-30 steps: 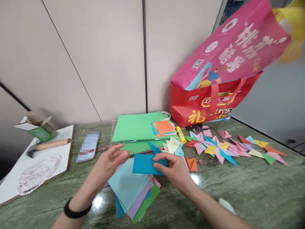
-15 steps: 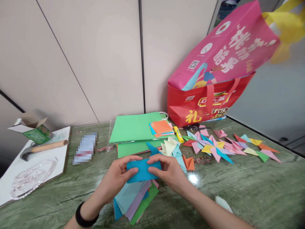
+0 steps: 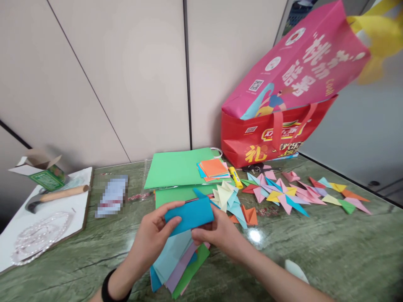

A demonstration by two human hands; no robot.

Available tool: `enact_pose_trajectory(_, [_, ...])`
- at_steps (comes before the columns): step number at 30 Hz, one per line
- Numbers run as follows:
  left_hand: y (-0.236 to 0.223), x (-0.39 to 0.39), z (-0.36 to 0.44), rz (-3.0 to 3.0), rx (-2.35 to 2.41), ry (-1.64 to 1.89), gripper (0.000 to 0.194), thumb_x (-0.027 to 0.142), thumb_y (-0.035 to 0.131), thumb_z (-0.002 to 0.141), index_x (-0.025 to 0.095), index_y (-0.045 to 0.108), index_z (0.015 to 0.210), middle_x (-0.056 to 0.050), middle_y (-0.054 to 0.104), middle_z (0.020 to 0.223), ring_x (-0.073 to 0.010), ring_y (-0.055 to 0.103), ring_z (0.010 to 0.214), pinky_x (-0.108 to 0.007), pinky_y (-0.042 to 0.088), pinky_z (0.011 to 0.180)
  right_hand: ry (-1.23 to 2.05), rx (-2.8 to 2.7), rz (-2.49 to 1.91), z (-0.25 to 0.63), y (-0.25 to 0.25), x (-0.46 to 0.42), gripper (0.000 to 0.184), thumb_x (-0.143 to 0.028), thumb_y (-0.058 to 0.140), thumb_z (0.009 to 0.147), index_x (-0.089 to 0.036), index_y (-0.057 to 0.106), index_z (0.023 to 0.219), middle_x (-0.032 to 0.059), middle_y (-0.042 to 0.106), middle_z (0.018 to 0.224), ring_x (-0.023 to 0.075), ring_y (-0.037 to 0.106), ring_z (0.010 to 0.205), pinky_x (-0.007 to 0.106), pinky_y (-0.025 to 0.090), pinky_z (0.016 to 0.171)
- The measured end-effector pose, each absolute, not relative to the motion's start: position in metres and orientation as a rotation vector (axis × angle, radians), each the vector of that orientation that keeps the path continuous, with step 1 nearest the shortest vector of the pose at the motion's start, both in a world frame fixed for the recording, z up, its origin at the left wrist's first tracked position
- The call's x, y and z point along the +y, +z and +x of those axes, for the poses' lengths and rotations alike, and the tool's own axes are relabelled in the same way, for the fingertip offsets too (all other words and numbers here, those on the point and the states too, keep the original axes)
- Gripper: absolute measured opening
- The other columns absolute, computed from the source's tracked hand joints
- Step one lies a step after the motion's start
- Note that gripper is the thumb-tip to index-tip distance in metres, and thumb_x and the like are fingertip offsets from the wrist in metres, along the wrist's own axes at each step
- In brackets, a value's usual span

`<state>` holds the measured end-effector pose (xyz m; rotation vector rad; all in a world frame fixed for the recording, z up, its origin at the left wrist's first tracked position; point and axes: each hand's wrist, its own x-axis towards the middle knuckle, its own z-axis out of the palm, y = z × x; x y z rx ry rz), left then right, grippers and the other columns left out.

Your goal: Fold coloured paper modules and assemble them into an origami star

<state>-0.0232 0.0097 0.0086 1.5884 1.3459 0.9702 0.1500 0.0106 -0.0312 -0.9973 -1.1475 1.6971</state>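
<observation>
Both my hands hold a folded blue paper [image 3: 192, 214] just above the green marble table [image 3: 315, 256]. My left hand [image 3: 154, 235], with a black band at the wrist, pinches the paper's left end. My right hand [image 3: 217, 235] grips it from below on the right, fingers closed. Under my hands lies a fanned stack of coloured paper squares [image 3: 179, 264]. Folded paper pieces [image 3: 228, 195] sit just beyond the blue paper.
Green sheets [image 3: 179, 170] carry a small orange-topped paper stack [image 3: 214, 167]; beside them lies a yellow glue stick [image 3: 234, 177]. Several folded stars [image 3: 283, 193] spread to the right. Red and pink bags [image 3: 283, 105] lean at the back. A hammer [image 3: 53, 196], beads [image 3: 40, 235] and a phone [image 3: 111, 196] lie left.
My left hand came over and took the blue paper's left end. Both hands then lifted and tilted the paper, and my right hand shifted underneath it.
</observation>
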Motion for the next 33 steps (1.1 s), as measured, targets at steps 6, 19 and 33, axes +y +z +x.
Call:
enact_pose_trajectory(6, [0.0056,0.0076,-0.021,1.551,1.274,0.927,0.031,0.031,0.06,0.075,0.021,0.067,0.103,-0.004,0.07,0.092,-0.0141,0.057,0.06,-0.022,0.045,0.052,1.677,-1.134,-1.067,0.1487,-0.0314,0.0078,0.039,-0.022,0.074,0.058,-0.018,0.052,0.09,-0.0048,0.064,0.058,0.0147,0.061,0.051,0.022,0.044,0.044])
enact_pose_trajectory(19, [0.0076,0.0092,-0.025,1.543,1.323,0.931,0.03,0.033,0.064,0.072,0.023,0.069,0.1,-0.004,0.072,0.09,-0.0189,0.063,0.068,-0.024,0.048,0.054,1.632,-1.173,-1.027,0.1526,-0.0318,0.0095,0.02,-0.021,0.07,0.063,-0.016,0.057,0.078,-0.0027,0.063,0.057,0.0123,0.057,0.048,0.021,0.042,0.043])
enact_pose_trajectory(33, [0.0018,0.0092,-0.0162,1.224,1.322,0.751,0.027,0.028,0.076,0.059,0.012,0.066,0.077,-0.004,0.073,0.068,-0.0223,0.068,0.065,-0.034,0.057,0.064,1.559,-1.168,-1.041,0.1503,-0.0328,0.0104,0.023,-0.024,0.071,0.061,-0.017,0.055,0.076,-0.0046,0.058,0.055,0.0119,0.054,0.046,0.022,0.042,0.043])
